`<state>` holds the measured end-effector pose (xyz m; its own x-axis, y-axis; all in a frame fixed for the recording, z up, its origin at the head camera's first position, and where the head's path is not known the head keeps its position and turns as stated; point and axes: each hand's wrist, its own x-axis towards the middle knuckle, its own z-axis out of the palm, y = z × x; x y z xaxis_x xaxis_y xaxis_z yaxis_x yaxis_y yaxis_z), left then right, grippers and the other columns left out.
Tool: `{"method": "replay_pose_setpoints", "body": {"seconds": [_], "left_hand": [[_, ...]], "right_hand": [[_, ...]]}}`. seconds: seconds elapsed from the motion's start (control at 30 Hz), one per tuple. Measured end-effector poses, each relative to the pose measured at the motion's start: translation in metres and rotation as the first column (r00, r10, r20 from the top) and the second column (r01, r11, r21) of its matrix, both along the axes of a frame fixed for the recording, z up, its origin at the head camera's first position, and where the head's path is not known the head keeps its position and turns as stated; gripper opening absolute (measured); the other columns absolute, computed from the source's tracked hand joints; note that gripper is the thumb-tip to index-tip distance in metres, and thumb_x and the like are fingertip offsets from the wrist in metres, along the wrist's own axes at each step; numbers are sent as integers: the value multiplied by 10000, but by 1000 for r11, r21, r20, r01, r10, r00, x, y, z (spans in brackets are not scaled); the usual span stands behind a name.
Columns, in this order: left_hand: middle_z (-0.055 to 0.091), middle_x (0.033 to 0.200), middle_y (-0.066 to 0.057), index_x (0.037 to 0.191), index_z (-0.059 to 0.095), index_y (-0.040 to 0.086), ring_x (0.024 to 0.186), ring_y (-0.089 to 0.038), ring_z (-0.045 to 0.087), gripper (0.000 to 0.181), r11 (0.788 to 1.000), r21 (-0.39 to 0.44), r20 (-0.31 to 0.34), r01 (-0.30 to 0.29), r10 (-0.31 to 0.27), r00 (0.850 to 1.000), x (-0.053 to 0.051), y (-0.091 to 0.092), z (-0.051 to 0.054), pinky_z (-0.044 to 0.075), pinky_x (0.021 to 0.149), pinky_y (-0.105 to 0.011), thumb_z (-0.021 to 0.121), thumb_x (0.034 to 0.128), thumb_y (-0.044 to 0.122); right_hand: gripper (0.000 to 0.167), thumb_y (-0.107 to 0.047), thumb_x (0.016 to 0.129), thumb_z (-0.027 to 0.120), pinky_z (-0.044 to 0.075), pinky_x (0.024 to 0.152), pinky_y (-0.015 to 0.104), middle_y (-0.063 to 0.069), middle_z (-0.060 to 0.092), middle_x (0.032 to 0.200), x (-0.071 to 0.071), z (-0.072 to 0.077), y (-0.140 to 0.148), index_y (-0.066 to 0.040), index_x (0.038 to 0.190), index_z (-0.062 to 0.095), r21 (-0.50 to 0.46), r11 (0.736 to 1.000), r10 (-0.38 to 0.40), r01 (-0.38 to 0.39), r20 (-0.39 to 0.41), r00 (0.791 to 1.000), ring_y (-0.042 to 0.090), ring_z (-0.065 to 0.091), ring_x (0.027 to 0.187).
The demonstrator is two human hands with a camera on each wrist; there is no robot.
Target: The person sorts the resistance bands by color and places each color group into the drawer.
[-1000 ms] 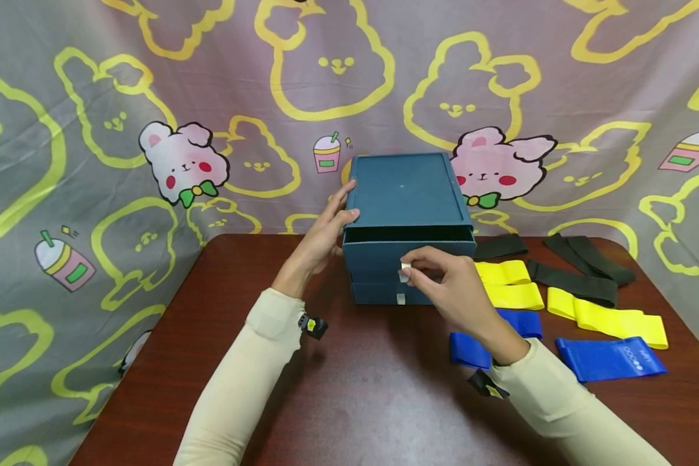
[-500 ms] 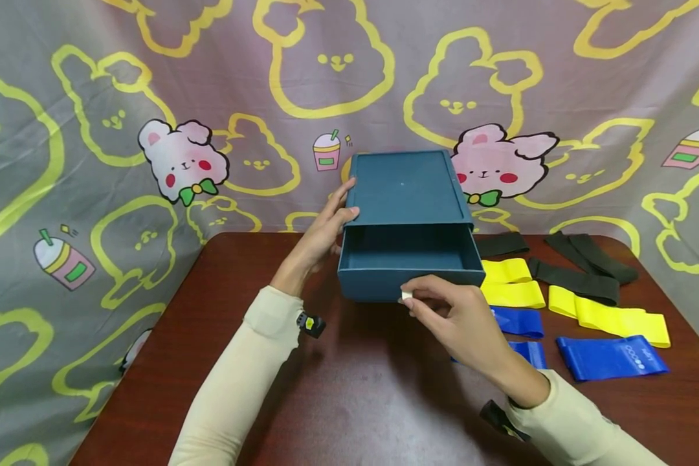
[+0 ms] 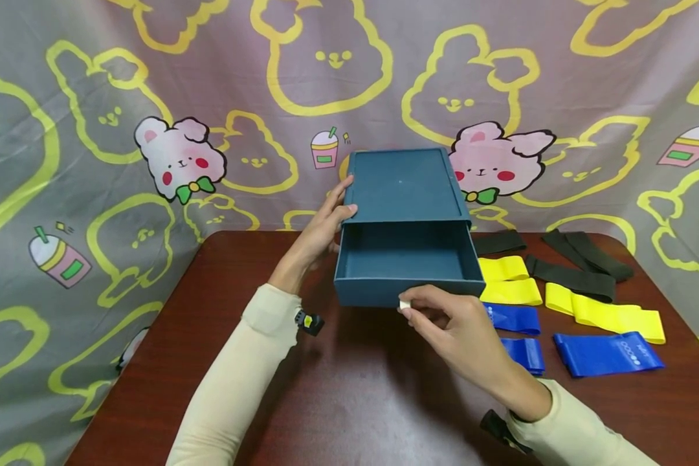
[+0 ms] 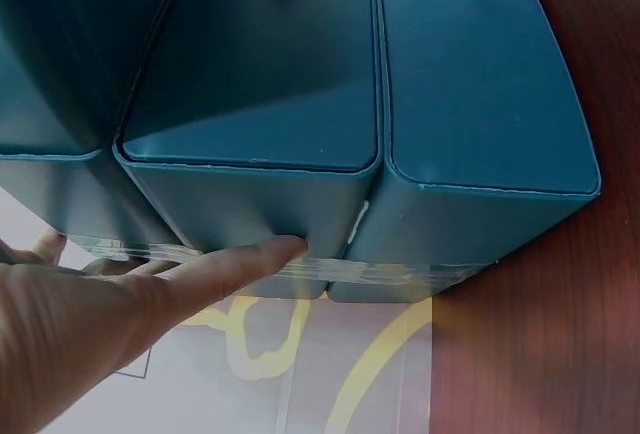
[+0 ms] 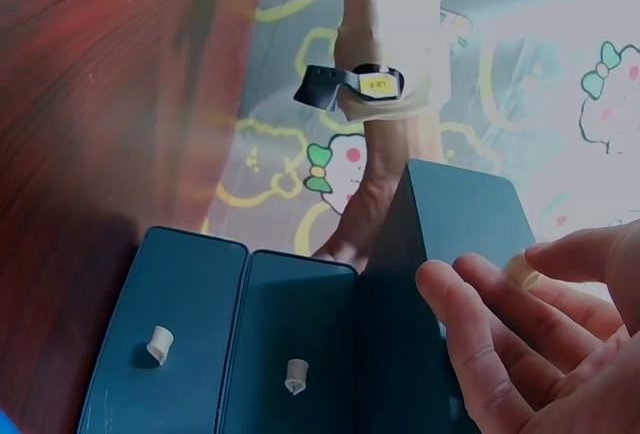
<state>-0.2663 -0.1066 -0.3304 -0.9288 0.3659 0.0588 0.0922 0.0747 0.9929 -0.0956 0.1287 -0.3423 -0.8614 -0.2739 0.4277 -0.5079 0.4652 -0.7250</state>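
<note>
A dark teal drawer cabinet [image 3: 402, 184] stands at the back of the table, its top drawer [image 3: 364, 292] pulled well out and bare inside. My right hand [image 3: 460, 330] pinches that drawer's small white pull tab [image 3: 404, 303] between thumb and fingers. On the cabinet's left side rests my left hand [image 3: 317, 236], its fingers extended along the wall. In the left wrist view, its thumb [image 4: 245, 264] lies against the cabinet near a strip of clear tape [image 4: 385, 272]. Two lower drawers [image 5: 185, 289], each with a white tab [image 5: 297, 375], are pushed in, as the right wrist view shows.
Right of the cabinet lie flat fabric bands: black ones [image 3: 571, 278] at the back, yellow ones [image 3: 617, 317] in the middle and blue ones [image 3: 608, 354] nearer. A patterned curtain [image 3: 338, 84] hangs behind the brown table [image 3: 349, 401].
The top drawer has slid out toward me from a narrow gap, the right hand drawing its tab forward and slightly down. My left hand has stayed on the cabinet's side.
</note>
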Motion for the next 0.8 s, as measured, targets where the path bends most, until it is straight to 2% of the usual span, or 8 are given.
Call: {"method": "replay_pose_setpoints", "body": {"seconds": [0.4, 0.6, 0.8], "left_hand": [[137, 1749, 24, 1622, 235, 521, 1421, -495, 430, 640, 1000, 11, 9, 19, -19, 1000, -1, -2, 0, 548, 932, -695, 498, 1057, 375], [130, 1752, 66, 1622, 232, 523, 1460, -456, 406, 650, 1000, 13, 13, 15, -16, 1000, -1, -1, 2, 541, 929, -703, 506, 1050, 379], [144, 1748, 82, 1617, 236, 534, 1463, -444, 406, 651, 1000, 19, 18, 17, -17, 1000, -1, 0, 1, 549, 914, -695, 512, 1048, 379]], "right_hand": [[212, -32, 939, 753, 602, 672, 208, 11, 797, 981, 3, -2, 1, -100, 1140, 760, -4, 1000, 7, -7, -13, 1000, 8, 696, 753], [248, -3, 905, 779, 607, 660, 222, -16, 799, 970, 8, 1, 10, -105, 1130, 758, 17, 1000, -17, 19, -105, 994, 29, 700, 737], [317, 39, 835, 826, 579, 673, 144, -6, 802, 962, 20, 6, 31, -71, 1125, 756, 72, 991, -101, 116, -181, 978, 52, 737, 772]]}}
